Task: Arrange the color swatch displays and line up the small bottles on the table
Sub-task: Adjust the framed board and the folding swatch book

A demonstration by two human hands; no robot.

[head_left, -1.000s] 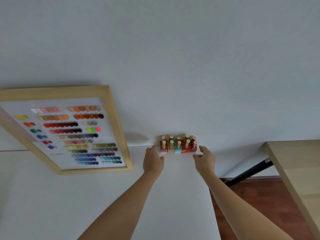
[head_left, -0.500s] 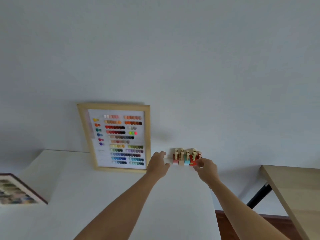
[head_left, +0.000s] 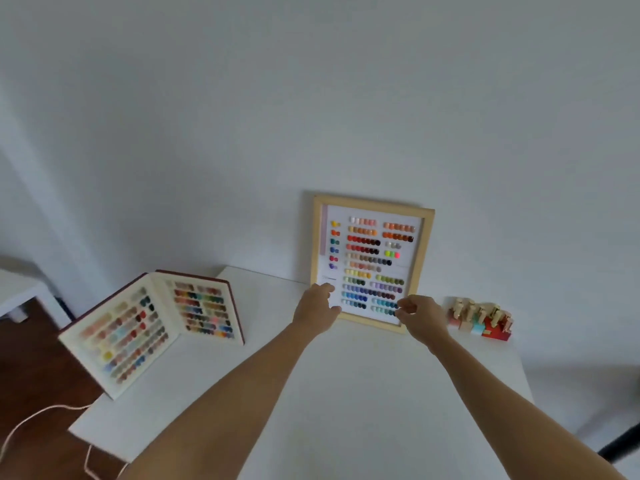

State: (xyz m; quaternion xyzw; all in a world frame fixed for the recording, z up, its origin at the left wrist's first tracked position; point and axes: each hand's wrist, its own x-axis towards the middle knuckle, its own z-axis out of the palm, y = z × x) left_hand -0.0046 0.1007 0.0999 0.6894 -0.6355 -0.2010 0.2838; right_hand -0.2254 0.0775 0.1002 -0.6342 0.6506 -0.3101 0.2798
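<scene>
Both arms reach out across the white bench (head_left: 346,393) toward its far edge, where the framed swatch board (head_left: 372,263) stands upright against the wall (head_left: 311,98). The left hand (head_left: 317,311) is at the frame's lower left corner, fingers loosely spread and touching the bottom of the board, with nothing held in it. The right hand (head_left: 420,315) is at the lower right corner, fingers curled in narrow with the fingertips close to the thumb, right against the frame's bottom edge; whether it actually pinches the wood is hard to tell. So the frame sits squarely between the two hands, bracketed at its base. Just beyond the right hand, toward the bench's far right corner, the small bottles (head_left: 481,318) stand in a tight cluster with pale gold caps, touching neither hand. Well off to the left, near the bench's left edge, the open swatch book (head_left: 152,327) stands propped in a V, its pages full of colour dots, far from both hands. A pale cord (head_left: 31,422) trails over the wooden floor (head_left: 38,375) below that corner.
</scene>
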